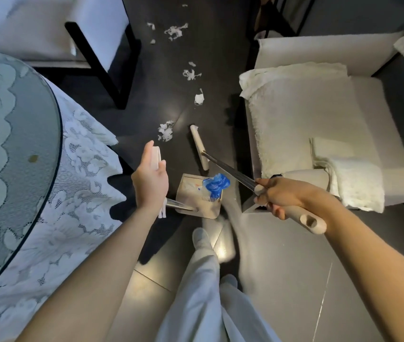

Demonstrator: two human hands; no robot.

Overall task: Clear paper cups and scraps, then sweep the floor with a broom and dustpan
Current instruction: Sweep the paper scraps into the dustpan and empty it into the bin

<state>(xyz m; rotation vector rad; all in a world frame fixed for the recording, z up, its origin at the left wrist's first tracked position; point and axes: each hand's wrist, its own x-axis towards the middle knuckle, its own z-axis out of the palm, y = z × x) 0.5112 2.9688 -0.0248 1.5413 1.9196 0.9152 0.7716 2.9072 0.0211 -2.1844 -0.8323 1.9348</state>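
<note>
The left hand (150, 177) is seen from the back. Its fingers (149, 150) lie along the white grip of the dustpan (188, 191), with the thumb closed against the grip's far side, but the palm covers most of the hold. The grip shows only above the fingertips and below the wrist. From there a metal rod slants down to the pan, which rests on the dark floor (282, 267) just ahead of the person's shoe (201, 236). A crumpled blue wad (217, 185) lies in the pan near its comb teeth; what it is made of cannot be told. The right hand (282, 196) is wrapped tightly round the broom (199, 149), with the beige end of the handle and its hanging hole sticking out behind the fist. The shaft runs forward and down to the pale head, which is set on the floor beyond the pan, though its bristles cannot be made out. White paper scraps (165, 131) trail away up the floor, the nearest just left of the broom head and the farthest small and blurred near the top edge. The glass tabletop (11, 107) and its lace cloth (77, 181) are cut off at the left. A chair (48, 33) is cropped above, and a pale seat (307, 114) with a towel (358, 186) over its arm runs off to the right. The second foot is a smear beside the shoe.
</note>
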